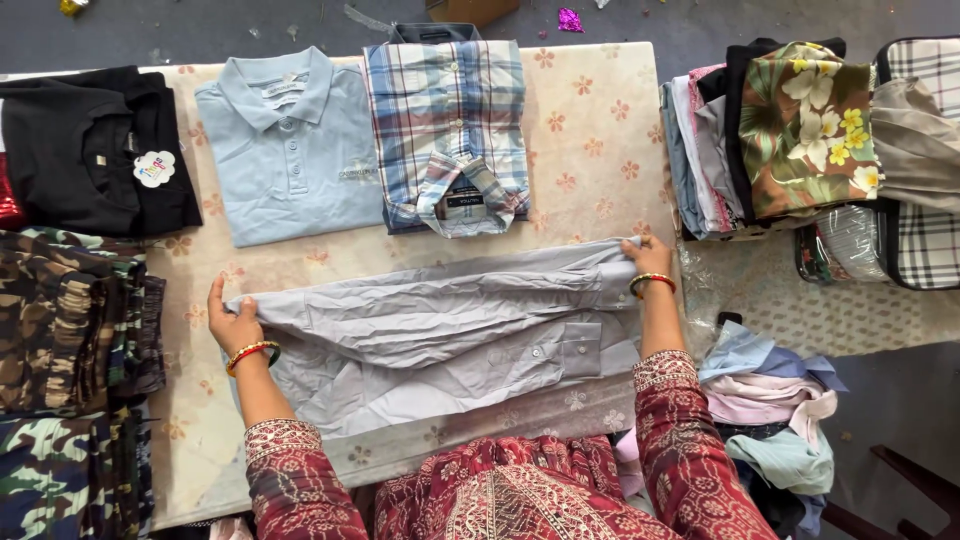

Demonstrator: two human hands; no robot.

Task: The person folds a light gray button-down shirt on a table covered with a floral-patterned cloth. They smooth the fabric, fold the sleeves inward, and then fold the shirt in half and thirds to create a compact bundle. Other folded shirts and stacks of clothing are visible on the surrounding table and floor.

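Grey shirt (pixel 450 335) lies spread sideways across the near part of the table (pixel 590 130), which wears a cream cloth with small orange flowers. At the shirt's left end the left hand (pixel 232 322) is pinched shut on a fold of the fabric; at its right end, by the table's edge, the right hand (pixel 648 258) is likewise closed on the cloth, fingers pressing the corner down. Both wrists carry red and gold bangles, and the sleeves are dark red with pale print. Beyond the shirt, farther from the person, three folded tops sit in a row: a plaid shirt (pixel 447 125) straight behind it, with a small dark rectangular label near its folded cuff; a light blue polo (pixel 290 145) to the left of that; and a black top (pixel 90 150) farther left still, bearing a small white flower-shaped tag (pixel 153 168). Left of the shirt rests a stack of camouflage clothes (pixel 70 340). Right of the shirt, past the table's edge, a stack of folded clothes (pixel 715 150) has a floral shirt (pixel 810 125) on top, and beside it a checked zip bag (pixel 925 165) holds a beige garment, with clear plastic wrap at its near corner. Near the right elbow, loose pastel clothes (pixel 770 400) lie in a heap.
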